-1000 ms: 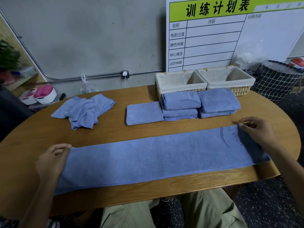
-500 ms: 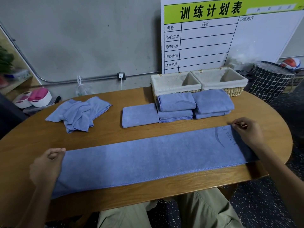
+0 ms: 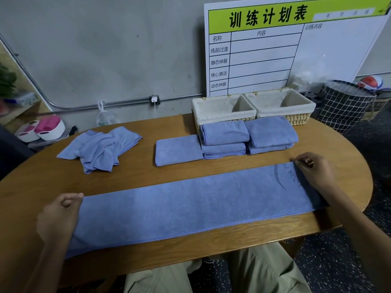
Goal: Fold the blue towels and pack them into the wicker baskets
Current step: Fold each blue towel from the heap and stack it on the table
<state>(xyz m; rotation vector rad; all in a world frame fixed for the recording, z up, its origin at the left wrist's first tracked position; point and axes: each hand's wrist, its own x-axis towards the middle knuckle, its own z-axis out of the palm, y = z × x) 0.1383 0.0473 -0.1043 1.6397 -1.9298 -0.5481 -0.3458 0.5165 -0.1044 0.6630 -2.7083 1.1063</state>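
Observation:
A long blue towel (image 3: 186,206), folded lengthwise, lies stretched across the near part of the wooden table (image 3: 42,185). My left hand (image 3: 58,216) pinches its far left corner; my right hand (image 3: 315,172) pinches its far right corner by the printed logo. Behind it sit folded blue towels: a single one (image 3: 177,150), a stack of two (image 3: 224,139) and another stack (image 3: 270,134). A crumpled blue towel (image 3: 99,146) lies at the back left. Two cloth-lined wicker baskets, one to the left (image 3: 222,112) and one to the right (image 3: 281,106), stand empty at the back edge.
A large white and green chart board (image 3: 275,49) leans on the wall behind the baskets. A black grid-patterned hamper (image 3: 342,104) stands on the floor at the right. Pink and white tubs (image 3: 42,127) sit off the table's left side. My knees show under the near edge.
Both hands keep their pinch on the towel's far corners. The view has shifted slightly; the towel lies in the same place, stretched flat.

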